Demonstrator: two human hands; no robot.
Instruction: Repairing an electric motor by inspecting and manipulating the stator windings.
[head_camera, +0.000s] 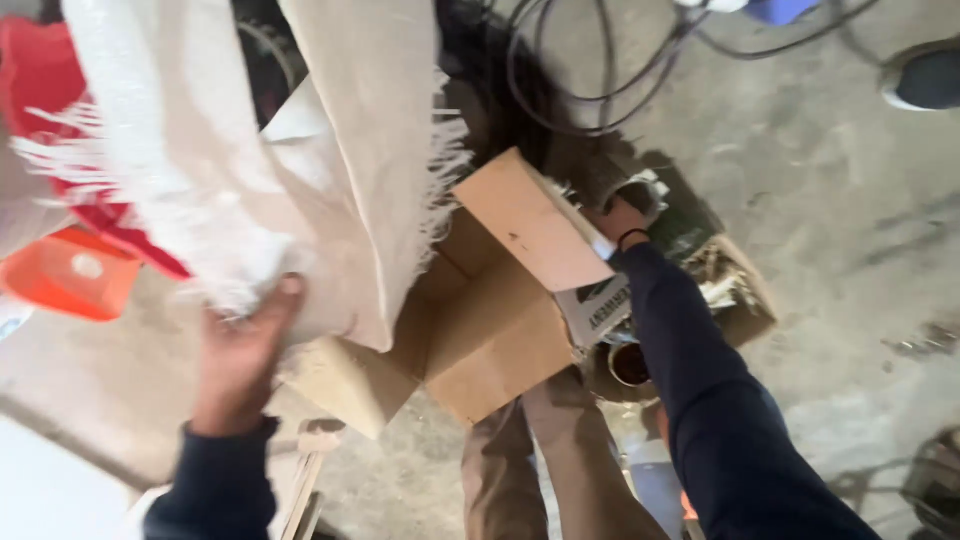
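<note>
Gripping woven sack (300, 150) from below, left hand (240, 355) pinching | right hand (622, 220) beyond cardboard box (500, 320), grip unclear

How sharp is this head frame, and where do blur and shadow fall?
Head view: motion-smeared throughout; the frayed white woven sack in the left hand is softest, the brown cardboard box clearer; the right hand reaches into shadow; grey concrete floor evenly lit.

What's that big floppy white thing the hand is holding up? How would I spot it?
Start at the open cardboard box in the middle of the concrete floor. Just left of it, the left hand holds up a large sack that hangs over the box's left flaps. It is the only pale, woven cloth thing there, with loose frayed threads along its edges.
</note>
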